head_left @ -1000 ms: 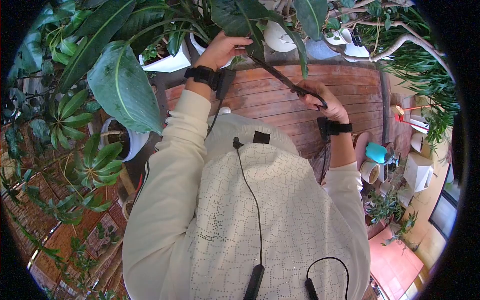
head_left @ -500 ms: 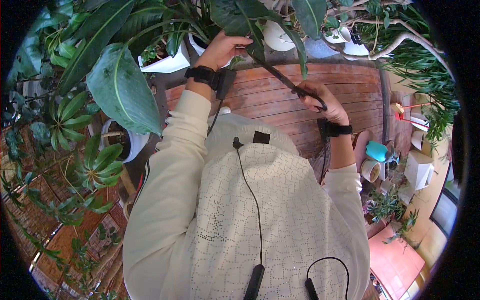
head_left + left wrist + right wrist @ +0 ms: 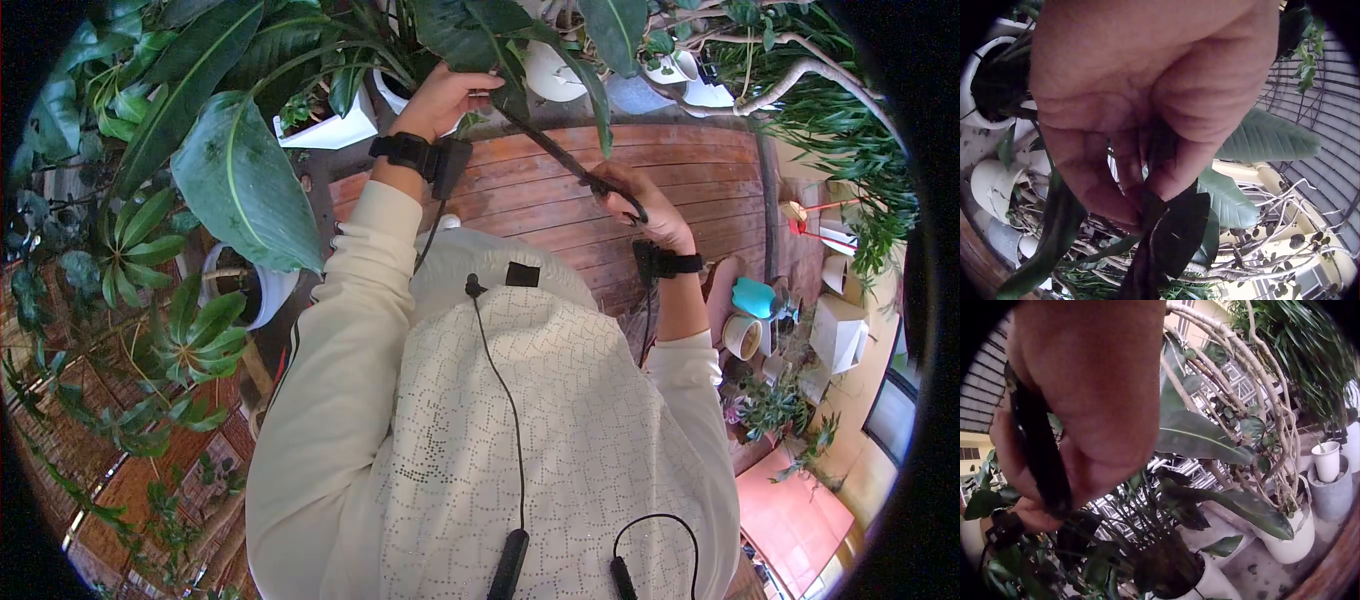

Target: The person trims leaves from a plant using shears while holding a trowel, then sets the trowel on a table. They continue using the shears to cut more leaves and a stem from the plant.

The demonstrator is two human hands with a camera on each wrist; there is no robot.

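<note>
Greenery in white pots crowds the edge of a reddish wooden deck, and both arms in cream sleeves reach up into it. The left hand is raised among the plants. Its thumb and fingers are closed in a pinch on a dark green leaf. In the left wrist view the same hand squeezes the base of that leaf, whose blade hangs down out of the grip.

The right hand is curled tightly round the handle end of black shears. Their long axis runs on a diagonal across the deck, from the looped handle in the right fist at lower right up to a tip that points upper left, towards the pinched leaf and the left hand. Whether the tip touches the leaf cannot be told. In the right wrist view the fingers wrap the black handle, which stands nearly upright there.

A small dark square patch sits on the cream top; any writing on it is too small to read. A turquoise object lies beside more pots at the right.
</note>
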